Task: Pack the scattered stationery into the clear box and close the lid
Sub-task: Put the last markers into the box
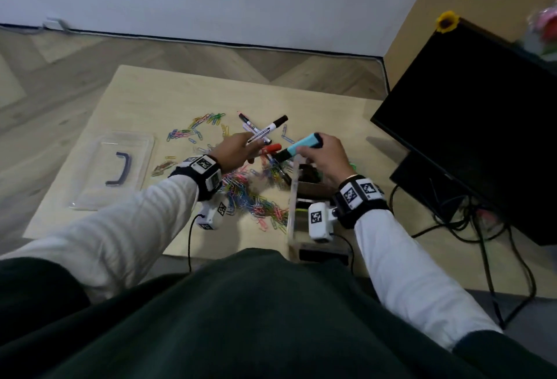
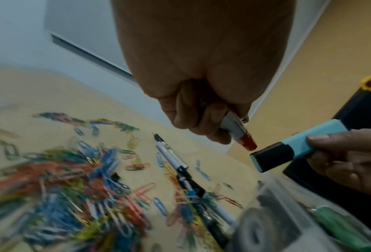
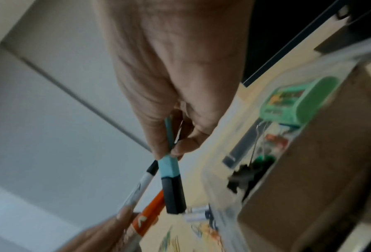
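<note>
Right hand point(image 1: 327, 157) pinches a light-blue highlighter point(image 1: 303, 144) at frame centre, above the clear box point(image 1: 294, 195); best lowered flat along the box's length. Left hand point(image 1: 235, 152) grips a black-capped whiteboard marker point(image 1: 266, 130) and a red-capped marker point(image 1: 271, 148). Box, lower centre-right, holds a green highlighter point(image 3: 303, 100) and black binder clips point(image 3: 242, 177). Lid point(image 1: 113, 167) lies off, centre left. Paper clips point(image 1: 250, 195) still scattered on the table point(image 1: 150, 98).
</note>
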Motion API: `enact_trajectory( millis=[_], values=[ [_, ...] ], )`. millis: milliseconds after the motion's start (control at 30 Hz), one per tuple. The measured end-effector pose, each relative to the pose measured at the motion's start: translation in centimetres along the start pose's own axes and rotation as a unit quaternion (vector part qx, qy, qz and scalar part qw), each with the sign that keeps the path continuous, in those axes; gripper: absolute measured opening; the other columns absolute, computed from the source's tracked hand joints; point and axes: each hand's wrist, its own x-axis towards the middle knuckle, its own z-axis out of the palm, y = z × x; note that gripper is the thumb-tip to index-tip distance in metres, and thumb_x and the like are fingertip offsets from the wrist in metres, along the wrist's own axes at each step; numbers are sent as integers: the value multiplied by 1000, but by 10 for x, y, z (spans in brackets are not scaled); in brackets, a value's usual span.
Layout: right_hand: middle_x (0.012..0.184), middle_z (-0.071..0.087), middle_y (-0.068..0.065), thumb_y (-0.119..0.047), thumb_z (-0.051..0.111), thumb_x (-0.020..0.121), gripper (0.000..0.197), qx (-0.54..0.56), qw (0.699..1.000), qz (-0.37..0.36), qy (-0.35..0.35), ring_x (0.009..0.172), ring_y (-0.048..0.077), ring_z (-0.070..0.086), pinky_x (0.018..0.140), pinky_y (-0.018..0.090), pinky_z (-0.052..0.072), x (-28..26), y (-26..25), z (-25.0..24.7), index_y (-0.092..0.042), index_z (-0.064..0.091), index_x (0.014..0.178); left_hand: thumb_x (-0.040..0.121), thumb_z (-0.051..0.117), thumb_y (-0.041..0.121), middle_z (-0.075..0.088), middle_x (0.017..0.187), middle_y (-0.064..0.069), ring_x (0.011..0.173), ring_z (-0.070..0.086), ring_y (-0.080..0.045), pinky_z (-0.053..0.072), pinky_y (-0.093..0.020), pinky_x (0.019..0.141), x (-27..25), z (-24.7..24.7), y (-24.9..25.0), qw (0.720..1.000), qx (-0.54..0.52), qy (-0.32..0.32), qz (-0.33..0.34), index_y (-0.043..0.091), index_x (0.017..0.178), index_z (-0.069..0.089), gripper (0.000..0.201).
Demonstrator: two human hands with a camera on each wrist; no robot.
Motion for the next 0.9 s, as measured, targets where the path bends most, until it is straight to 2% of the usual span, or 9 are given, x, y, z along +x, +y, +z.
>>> enact_trajectory(
  millis=[67, 200, 300, 367, 433, 533, 600, 767, 900],
  values=[
    [96, 70, 12, -14, 69, 92, 12, 62, 998, -6, -22, 79, 17, 68, 76, 39, 60, -2, 0, -26, -9, 67, 103, 100, 40, 48, 67, 76, -3, 58, 54, -17, 42, -30, 59, 1, 18, 15, 1000, -20, 16, 2, 17, 100, 61, 37],
    [103, 72, 17, -13, 57, 100, 14, 73, 989, -2, -132, 80, 26, 74, 55, 24, 56, -13, -3, -71, -5, 61, 112, 102, 41, 43, 62, 77, -4, 60, 53, -15, 39, -30, 57, 1, 54, 44, 999, -39, 30, 13, 13, 98, 58, 35],
    [103, 71, 22, -8, 55, 100, 17, -18, 975, 3, -222, 83, 30, 74, 65, 33, 61, -23, -4, -88, -3, 58, 117, 102, 41, 42, 60, 78, -4, 61, 53, -15, 41, -29, 57, 0, 74, 57, 997, -69, 33, 18, 13, 100, 56, 32],
    [102, 71, 15, -10, 58, 98, 21, -153, 951, -7, -268, 81, 24, 74, 70, 35, 62, -29, -3, -87, -12, 58, 120, 102, 41, 41, 61, 80, -3, 63, 55, -14, 41, -26, 56, 0, 83, 60, 996, -82, 29, 16, 14, 105, 57, 32],
    [94, 70, 4, -14, 62, 95, 17, -324, 892, -52, -310, 80, 20, 72, 69, 34, 58, -31, 3, -78, -23, 59, 109, 102, 40, 42, 62, 82, -4, 65, 55, -14, 41, -26, 57, -1, 90, 61, 996, -82, 28, 14, 13, 108, 57, 34],
    [89, 60, -1, -20, 60, 94, 11, -542, 761, -86, -345, 83, 21, 61, 72, 31, 45, -27, 19, -56, -16, 64, 104, 101, 40, 45, 64, 85, -7, 68, 56, -17, 42, -29, 61, -1, 97, 58, 996, -80, 41, 10, 12, 109, 57, 38],
    [90, 60, 5, -16, 57, 94, 18, -585, 724, -54, -363, 81, 25, 58, 71, 30, 42, -26, 32, -43, -10, 65, 109, 100, 40, 47, 64, 86, -8, 66, 54, -14, 42, -30, 62, -2, 99, 57, 995, -89, 47, 7, 12, 110, 57, 40],
    [109, 69, 11, -9, 59, 93, 22, -579, 730, -31, -361, 94, 28, 63, 78, 31, 48, -25, 51, -34, -7, 69, 112, 99, 41, 49, 64, 86, -12, 62, 51, -15, 43, -33, 64, -4, 100, 57, 994, -94, 49, 7, 11, 107, 58, 42],
    [115, 69, 5, -21, 60, 97, 22, -486, 805, -23, -340, 95, 19, 63, 82, 31, 50, -22, 50, -51, -13, 69, 116, 96, 42, 57, 61, 73, -9, 52, 48, -12, 40, -27, 54, -9, 97, 61, 989, -143, 41, -5, 7, 99, 63, 54]
  ],
)
